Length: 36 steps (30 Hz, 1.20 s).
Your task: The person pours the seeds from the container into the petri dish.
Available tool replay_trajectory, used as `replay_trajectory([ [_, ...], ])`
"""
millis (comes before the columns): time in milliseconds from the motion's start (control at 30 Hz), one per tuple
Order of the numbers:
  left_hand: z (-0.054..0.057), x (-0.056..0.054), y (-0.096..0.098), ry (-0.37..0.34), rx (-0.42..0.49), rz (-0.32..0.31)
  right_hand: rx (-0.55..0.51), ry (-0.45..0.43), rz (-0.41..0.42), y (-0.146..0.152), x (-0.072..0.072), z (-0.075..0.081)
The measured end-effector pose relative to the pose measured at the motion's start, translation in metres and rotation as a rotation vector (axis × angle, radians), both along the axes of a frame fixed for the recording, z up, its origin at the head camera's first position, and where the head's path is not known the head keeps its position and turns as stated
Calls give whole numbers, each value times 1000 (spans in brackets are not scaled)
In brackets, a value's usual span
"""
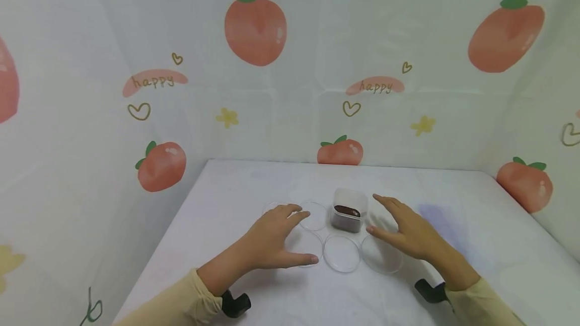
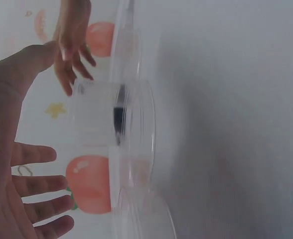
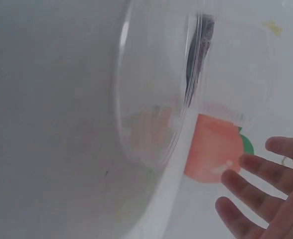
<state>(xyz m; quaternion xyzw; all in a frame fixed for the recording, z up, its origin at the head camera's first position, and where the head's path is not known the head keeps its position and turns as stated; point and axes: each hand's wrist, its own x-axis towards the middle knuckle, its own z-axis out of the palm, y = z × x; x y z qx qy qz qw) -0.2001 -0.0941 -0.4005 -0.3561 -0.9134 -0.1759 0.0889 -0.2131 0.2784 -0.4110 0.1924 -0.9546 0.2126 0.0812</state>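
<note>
My left hand hovers over the left-side clear round dishes, its fingers and thumb spread and holding nothing. On the other side, my right hand is held above the right front dish, also spread and holding nothing. Between the hands stands a clear plastic box with dark brown contents; what they are I cannot tell. In front of it lies another clear round dish. The left wrist view shows the box beyond the dishes, and the right wrist view has a dish close up.
A further clear dish lies left of the box, with another partly hidden behind my left hand. All stand on a white-covered table. A fruit-printed cloth hangs behind and at both sides.
</note>
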Motion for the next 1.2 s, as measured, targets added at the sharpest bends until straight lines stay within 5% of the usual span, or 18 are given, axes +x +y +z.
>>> replay_trajectory([
  [567,-26,-3,55,-117,5,-139,-189,-98,77,-13,-26,-10],
  [800,-36,-2,64,-129,-16,-126,-217,-146,89,-24,-33,-10],
  [1067,-30,-7,71,-152,-6,-118,-223,-156,86,-29,-43,-13],
  [1200,-36,-9,71,-152,-24,-122,-224,-178,80,-31,-45,-19],
])
